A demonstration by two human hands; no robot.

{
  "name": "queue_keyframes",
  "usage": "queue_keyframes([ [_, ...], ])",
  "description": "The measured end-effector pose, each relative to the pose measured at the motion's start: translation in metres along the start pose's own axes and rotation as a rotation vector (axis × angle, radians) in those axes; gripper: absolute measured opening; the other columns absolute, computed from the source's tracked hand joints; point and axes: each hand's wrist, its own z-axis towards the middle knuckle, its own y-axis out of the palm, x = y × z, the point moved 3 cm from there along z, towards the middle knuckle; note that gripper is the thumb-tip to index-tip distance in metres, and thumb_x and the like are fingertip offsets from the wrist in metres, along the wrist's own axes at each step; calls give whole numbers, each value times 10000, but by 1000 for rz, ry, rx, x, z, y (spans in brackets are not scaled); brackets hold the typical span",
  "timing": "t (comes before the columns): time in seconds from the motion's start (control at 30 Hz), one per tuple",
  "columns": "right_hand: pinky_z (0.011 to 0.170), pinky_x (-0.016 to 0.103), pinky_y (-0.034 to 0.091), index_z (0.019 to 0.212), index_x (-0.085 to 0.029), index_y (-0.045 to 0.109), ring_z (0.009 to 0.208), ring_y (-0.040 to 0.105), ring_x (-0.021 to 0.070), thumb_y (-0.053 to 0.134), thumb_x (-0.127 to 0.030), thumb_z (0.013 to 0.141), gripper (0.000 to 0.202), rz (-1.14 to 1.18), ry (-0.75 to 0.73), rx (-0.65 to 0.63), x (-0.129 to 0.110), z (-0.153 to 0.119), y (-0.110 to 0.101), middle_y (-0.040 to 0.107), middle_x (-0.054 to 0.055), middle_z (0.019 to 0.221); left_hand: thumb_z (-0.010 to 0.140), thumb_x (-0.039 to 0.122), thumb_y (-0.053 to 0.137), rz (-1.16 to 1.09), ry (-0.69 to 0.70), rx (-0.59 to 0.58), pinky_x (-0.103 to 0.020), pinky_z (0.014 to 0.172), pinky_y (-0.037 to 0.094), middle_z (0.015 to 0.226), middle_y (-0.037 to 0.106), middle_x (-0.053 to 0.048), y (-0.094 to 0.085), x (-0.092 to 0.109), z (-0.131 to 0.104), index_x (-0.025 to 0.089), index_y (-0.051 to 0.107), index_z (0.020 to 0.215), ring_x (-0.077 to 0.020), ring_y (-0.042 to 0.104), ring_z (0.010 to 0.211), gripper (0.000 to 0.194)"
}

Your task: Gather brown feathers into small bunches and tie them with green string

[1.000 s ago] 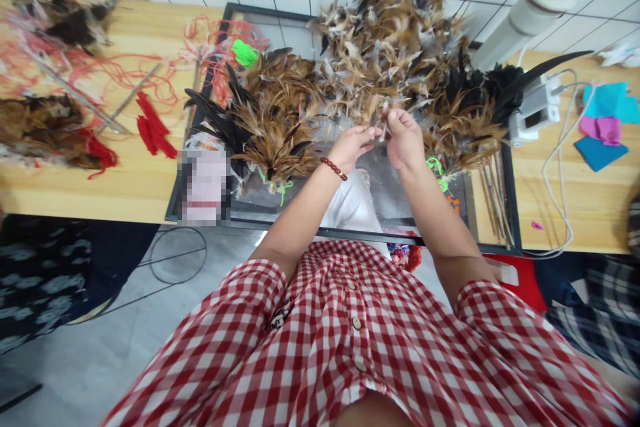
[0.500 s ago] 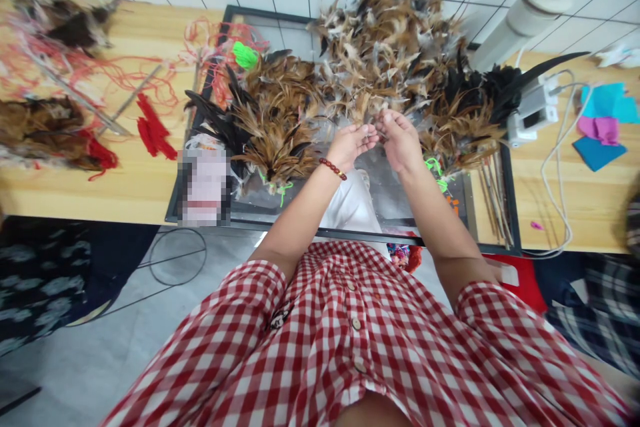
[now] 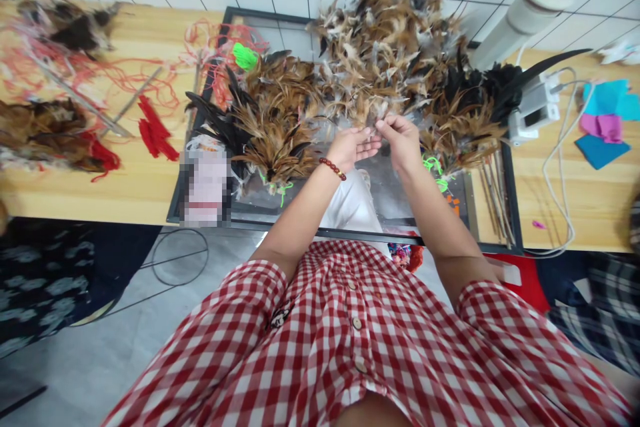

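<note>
My left hand [image 3: 353, 147], with a beaded bracelet at the wrist, has its thumb and index finger pinched on something small, perhaps a feather, too small to make out. My right hand [image 3: 400, 140] meets it fingertip to fingertip, its thumb and index finger pressed together on something I cannot make out. Both hands are over the front of a black-framed glass tray [image 3: 400, 203]. Just beyond them rises a large heap of brown feathers [image 3: 380, 53]. Feather bundles with green thread lie on the left [image 3: 280, 127] and right [image 3: 460, 123].
Red yarn [image 3: 154, 130], thin sticks [image 3: 495, 203] and more feathers [image 3: 45, 130] lie on the table. A white cylinder [image 3: 520, 20], a white power adapter with cables [image 3: 535, 110] and coloured cloths [image 3: 603, 127] are at the right. People sit at both sides.
My right hand's fingers have shifted slightly, its index finger now more bent beside the thumb. The left fingers have moved a little. The view has shifted slightly.
</note>
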Motion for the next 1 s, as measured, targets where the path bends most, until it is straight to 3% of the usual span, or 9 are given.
queue_keyframes([
  [0.1,690,302,467,601,-232,650,683,538,131,928,-729,515,577,-86,-84,-14,-2,-3,2,588,-29,677,996,160,625,82,5,-23,-281,810,591,678,719,-9,3,1,-5,135,627,809,-98,708,622,189],
  [0.2,792,340,508,645,-239,681,754,592,160,875,-734,627,532,-170,-139,-71,-2,-2,-1,635,-6,728,993,104,598,144,62,-10,-243,644,547,587,645,6,5,9,-9,122,609,716,-94,656,533,278],
  [0.3,819,371,527,800,-244,737,790,629,187,778,-726,754,487,-296,-130,-131,1,4,-6,715,24,822,1029,136,557,78,202,87,-186,605,522,580,604,47,-3,22,-10,135,646,811,-58,631,534,236],
  [0.37,815,376,531,869,-226,759,793,641,198,756,-616,813,394,-466,-142,-210,2,10,-4,750,46,870,1052,219,553,-30,313,197,-151,653,535,614,615,57,-13,32,-7,168,667,928,-45,660,594,176],
  [0.5,866,386,534,920,-190,796,858,684,229,689,-258,848,146,-896,-193,-398,0,12,22,791,82,957,1057,270,554,-253,450,365,-145,686,550,645,638,42,-30,44,-3,194,673,1003,-63,702,659,151],
  [0.6,909,419,537,1018,-172,807,994,712,292,660,-241,888,207,-1131,-211,-396,-2,8,48,796,127,1057,1071,234,514,-349,472,405,-147,653,534,633,615,52,-34,46,-3,191,642,942,-46,667,604,186],
  [0.7,927,457,536,993,-165,791,1067,707,341,610,-245,932,207,-1282,-194,-400,-2,7,64,785,159,1108,1063,210,519,-358,474,419,-163,654,527,638,611,52,-34,44,-2,190,640,903,-48,657,589,202],
  [0.87,917,405,525,1033,-186,720,1014,695,285,489,-160,968,242,-1198,-235,-444,-12,8,49,768,118,1069,1007,279,636,-206,412,391,-193,819,578,740,728,1,-34,35,6,191,709,962,-106,769,821,122],
  [1.0,898,398,506,1086,-195,696,996,687,279,460,-210,1018,246,-1200,-299,-427,-32,4,29,761,117,1044,961,221,689,-45,389,345,-183,782,576,806,768,-13,-25,30,6,170,698,855,-95,754,808,118],
])
